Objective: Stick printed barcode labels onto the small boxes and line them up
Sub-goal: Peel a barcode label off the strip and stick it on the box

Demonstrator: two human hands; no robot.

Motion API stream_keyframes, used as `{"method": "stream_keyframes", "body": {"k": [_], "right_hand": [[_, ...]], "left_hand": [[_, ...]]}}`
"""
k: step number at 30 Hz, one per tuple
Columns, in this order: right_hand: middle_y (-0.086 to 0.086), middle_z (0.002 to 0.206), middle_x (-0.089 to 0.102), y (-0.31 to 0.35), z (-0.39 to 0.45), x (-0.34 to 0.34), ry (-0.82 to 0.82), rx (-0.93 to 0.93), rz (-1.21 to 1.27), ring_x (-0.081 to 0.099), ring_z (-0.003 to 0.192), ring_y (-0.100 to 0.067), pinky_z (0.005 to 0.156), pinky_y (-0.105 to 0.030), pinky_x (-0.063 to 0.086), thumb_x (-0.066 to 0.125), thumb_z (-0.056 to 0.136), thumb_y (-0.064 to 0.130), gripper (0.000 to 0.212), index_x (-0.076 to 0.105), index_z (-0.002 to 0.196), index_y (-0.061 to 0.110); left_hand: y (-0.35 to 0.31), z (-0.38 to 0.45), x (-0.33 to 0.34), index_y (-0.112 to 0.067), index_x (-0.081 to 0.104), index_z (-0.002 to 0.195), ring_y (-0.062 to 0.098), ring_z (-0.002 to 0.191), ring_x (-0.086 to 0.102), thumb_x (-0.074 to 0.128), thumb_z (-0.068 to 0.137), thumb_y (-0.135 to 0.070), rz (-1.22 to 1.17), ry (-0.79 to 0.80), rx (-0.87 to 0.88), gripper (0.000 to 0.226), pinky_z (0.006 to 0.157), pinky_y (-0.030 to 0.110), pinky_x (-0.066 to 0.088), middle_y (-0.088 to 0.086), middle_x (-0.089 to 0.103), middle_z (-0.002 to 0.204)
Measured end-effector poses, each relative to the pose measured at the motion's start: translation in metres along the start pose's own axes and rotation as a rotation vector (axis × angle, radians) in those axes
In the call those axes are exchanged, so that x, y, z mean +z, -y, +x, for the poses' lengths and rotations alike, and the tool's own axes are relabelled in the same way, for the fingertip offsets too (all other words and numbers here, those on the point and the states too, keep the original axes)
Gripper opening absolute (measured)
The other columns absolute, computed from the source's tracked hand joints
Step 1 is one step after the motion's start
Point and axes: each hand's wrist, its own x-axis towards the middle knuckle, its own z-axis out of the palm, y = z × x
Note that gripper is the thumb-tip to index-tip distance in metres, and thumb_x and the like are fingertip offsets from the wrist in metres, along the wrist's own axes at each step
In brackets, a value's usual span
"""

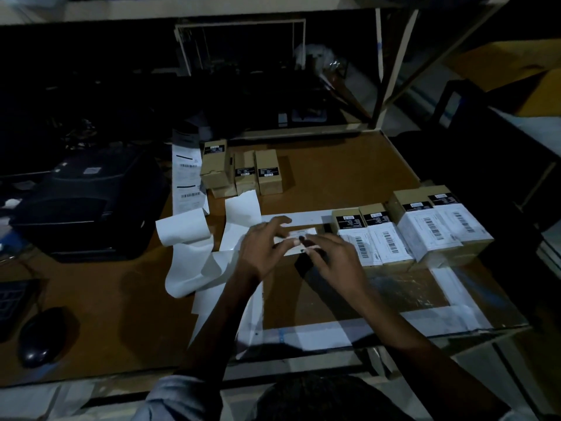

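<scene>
A small box with a white label (299,235) on its top lies at the table's middle, largely hidden under both hands. My left hand (264,250) lies on its left part, fingers spread and pressing on the label. My right hand (331,256) lies over its right part, fingertips on the label. To the right, several labelled boxes (406,235) stand side by side in a row, barcodes up. Three brown boxes without white labels (243,174) stand at the back.
A curling strip of white label backing paper (194,253) trails left of my hands. A dark label printer (88,202) sits at the left. Printed labels (188,183) hang near it. A mouse (39,335) lies at the front left. White tape (425,323) marks a rectangle on the brown table.
</scene>
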Motion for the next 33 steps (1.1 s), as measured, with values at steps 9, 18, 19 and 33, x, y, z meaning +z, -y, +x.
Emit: {"method": "stream_keyframes", "body": {"k": [9,18,19,33], "right_hand": [[-0.003,0.111,0.073,-0.006,0.038,-0.005,0.135,0.106,0.02,0.065,0.102,-0.015,0.093,-0.032,0.054,0.084,0.078,0.019,0.036,0.076,0.113,0.014],[-0.003,0.121,0.072,-0.017,0.035,-0.003,0.185,0.056,-0.096,0.061,0.116,-0.017,0.103,-0.029,0.048,0.081,0.082,0.017,0.032,0.076,0.114,0.015],[-0.004,0.121,0.072,-0.018,0.032,-0.003,0.181,0.048,-0.091,0.061,0.117,-0.018,0.103,-0.03,0.048,0.081,0.083,0.015,0.031,0.076,0.114,0.015],[-0.008,0.135,0.064,-0.015,0.02,-0.008,0.226,0.088,-0.071,0.057,0.128,-0.019,0.112,-0.023,0.039,0.065,0.084,-0.013,0.042,0.071,0.12,0.009]], "left_hand": [[0.019,0.014,0.008,-0.024,0.069,0.124,0.012,0.108,0.067,0.067,0.087,-0.056,-0.054,0.2,-0.047,0.048,0.091,0.034,0.058,-0.004,0.072,0.121],[0.029,0.016,0.004,-0.02,0.065,0.13,0.003,0.109,0.06,0.071,0.087,-0.048,-0.031,0.262,0.027,0.052,0.082,0.004,0.045,-0.001,0.069,0.126],[0.03,0.016,0.004,-0.019,0.064,0.131,0.002,0.109,0.058,0.072,0.088,-0.046,-0.023,0.261,0.035,0.052,0.08,0.002,0.042,0.0,0.068,0.128],[0.035,0.022,-0.011,-0.026,0.039,0.152,0.026,0.135,0.048,0.07,0.091,-0.042,0.149,0.455,0.045,0.07,0.107,0.041,0.048,0.006,0.036,0.159]]}}
